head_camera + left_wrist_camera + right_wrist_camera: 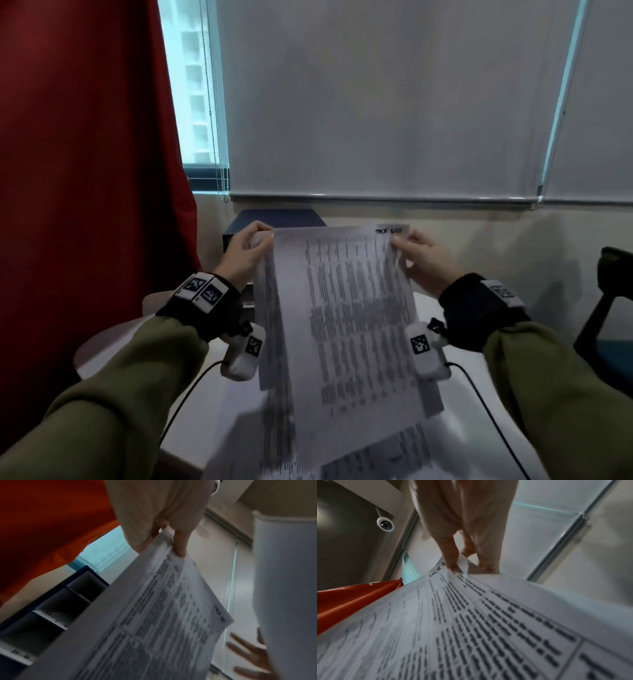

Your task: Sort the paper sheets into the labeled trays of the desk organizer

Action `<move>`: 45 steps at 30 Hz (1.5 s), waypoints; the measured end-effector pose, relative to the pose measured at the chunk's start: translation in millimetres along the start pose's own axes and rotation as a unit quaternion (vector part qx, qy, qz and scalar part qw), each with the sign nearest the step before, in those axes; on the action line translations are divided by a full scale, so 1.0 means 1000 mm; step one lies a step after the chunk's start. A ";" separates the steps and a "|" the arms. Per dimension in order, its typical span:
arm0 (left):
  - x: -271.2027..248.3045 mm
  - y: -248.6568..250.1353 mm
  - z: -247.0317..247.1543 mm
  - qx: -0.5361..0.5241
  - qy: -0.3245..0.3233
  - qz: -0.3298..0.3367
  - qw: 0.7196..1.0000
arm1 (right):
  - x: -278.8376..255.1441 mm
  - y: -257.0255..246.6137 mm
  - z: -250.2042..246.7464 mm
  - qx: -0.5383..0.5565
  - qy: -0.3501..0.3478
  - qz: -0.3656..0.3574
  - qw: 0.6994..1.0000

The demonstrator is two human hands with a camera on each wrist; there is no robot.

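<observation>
Left wrist view: desk organizer trays hold paper sheets.

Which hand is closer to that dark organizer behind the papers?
Left. The left hand holds the sheets directly before the organizer; the right hand grips their opposite top corner, off to its right.
</observation>
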State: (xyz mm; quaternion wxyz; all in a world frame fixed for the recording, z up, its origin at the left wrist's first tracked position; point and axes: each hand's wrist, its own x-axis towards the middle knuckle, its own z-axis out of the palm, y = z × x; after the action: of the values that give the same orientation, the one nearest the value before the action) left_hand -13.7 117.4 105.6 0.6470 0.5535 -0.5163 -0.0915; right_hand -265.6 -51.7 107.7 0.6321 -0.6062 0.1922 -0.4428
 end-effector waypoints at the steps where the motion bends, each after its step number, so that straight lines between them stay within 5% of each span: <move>1: -0.001 0.005 0.003 -0.018 -0.030 -0.014 0.999 | -0.001 0.003 0.007 0.011 -0.020 0.010 1.000; 5: -0.010 0.020 0.004 -0.093 -0.084 -0.064 0.990 | -0.005 0.011 0.034 -0.008 -0.038 0.015 0.999; 8: -0.015 0.020 0.001 -0.132 -0.059 -0.068 0.987 | -0.006 0.017 0.043 -0.046 -0.005 -0.007 0.999; 13: -0.031 0.017 0.002 -0.153 0.002 -0.128 0.980 | -0.005 0.026 0.050 -0.147 0.175 -0.082 0.970; 17: -0.052 -0.005 0.017 -0.005 0.068 -0.042 0.997 | -0.012 0.028 0.060 -0.123 0.208 -0.125 0.962; 21: -0.061 -0.016 0.034 0.072 0.201 -0.005 0.977 | -0.025 0.040 0.072 -0.051 0.191 -0.142 0.970; 27: -0.085 -0.052 0.047 0.025 0.190 -0.135 0.972 | -0.045 0.091 0.066 -0.038 0.112 -0.012 0.993; 33: -0.094 -0.106 0.037 0.033 0.060 -0.276 0.959 | -0.048 0.148 0.058 -0.174 0.039 0.142 0.974; 45: -0.036 -0.097 -0.001 0.143 0.108 -0.336 0.924 | 0.044 0.161 0.079 -0.198 -0.002 0.215 0.956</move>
State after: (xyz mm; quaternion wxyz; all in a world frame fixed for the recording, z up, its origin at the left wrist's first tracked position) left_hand 15.1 107.3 6.2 0.5438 0.7880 -0.2344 -0.1685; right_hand -127.3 -60.0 -15.1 0.5798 -0.6646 0.4006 -0.2483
